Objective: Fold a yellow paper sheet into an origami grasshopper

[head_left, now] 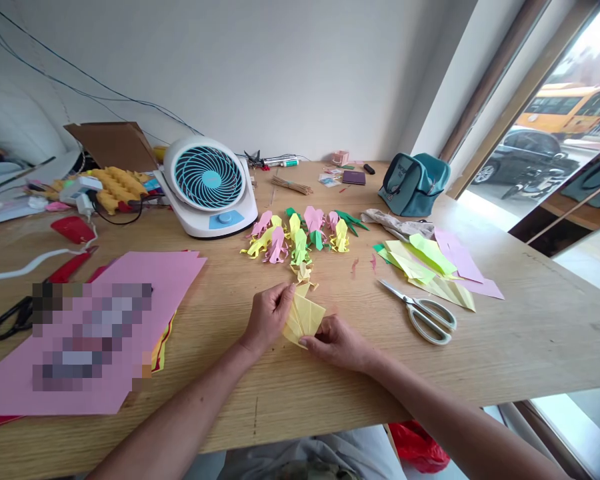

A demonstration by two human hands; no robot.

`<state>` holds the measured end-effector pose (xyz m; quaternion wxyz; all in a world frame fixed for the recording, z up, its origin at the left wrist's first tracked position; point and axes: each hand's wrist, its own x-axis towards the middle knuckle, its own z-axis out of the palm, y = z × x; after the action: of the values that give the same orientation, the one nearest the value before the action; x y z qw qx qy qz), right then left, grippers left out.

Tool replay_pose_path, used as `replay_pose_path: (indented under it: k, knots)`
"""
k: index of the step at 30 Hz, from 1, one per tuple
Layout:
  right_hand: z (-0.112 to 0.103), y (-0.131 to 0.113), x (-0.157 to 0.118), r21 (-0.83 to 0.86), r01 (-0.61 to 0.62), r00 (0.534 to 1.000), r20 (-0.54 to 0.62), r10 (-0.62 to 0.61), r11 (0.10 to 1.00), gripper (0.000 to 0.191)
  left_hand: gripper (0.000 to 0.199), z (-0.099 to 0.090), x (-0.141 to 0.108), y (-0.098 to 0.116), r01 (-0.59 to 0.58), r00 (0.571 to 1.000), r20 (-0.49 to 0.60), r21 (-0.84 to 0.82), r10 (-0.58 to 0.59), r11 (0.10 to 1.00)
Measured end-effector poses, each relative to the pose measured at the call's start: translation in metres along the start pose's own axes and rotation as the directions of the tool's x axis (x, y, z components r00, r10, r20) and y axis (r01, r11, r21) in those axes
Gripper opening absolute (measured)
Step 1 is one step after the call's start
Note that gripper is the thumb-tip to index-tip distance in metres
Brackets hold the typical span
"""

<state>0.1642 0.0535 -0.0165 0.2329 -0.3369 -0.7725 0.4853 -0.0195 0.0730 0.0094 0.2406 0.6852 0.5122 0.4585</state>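
A pale yellow sheet of folding paper, creased in several lines, is held just above the table between both hands. My left hand pinches its upper left edge, thumb on top. With thumb and fingers, my right hand grips the lower right corner. Right beyond the paper lies a small cream origami figure. Behind it stands a cluster of folded paper figures in pink, yellow and green. White-handled scissors lie with blades apart to the right of my right hand.
Loose coloured paper sheets lie at the right, near a teal bag. A white fan stands at the back left. A pink paper stack and black-handled scissors are on the left. The wooden table's front edge is close to me.
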Motion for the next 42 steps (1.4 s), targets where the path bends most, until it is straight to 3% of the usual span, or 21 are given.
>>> replay_pose_path:
  k: [8, 42]
  knots:
    - [-0.002, 0.002, 0.003, -0.086, 0.008, 0.998, -0.064, -0.013, 0.996, 0.043, 0.041, -0.002, 0.003, -0.004, -0.017, 1.0, -0.014, -0.018, 0.017, 1.0]
    - [-0.006, -0.003, 0.002, -0.095, 0.048, 0.999, -0.019, -0.05, 0.994, 0.035, 0.04, 0.003, 0.003, -0.014, 0.021, 0.999, 0.049, -0.047, -0.018, 0.999]
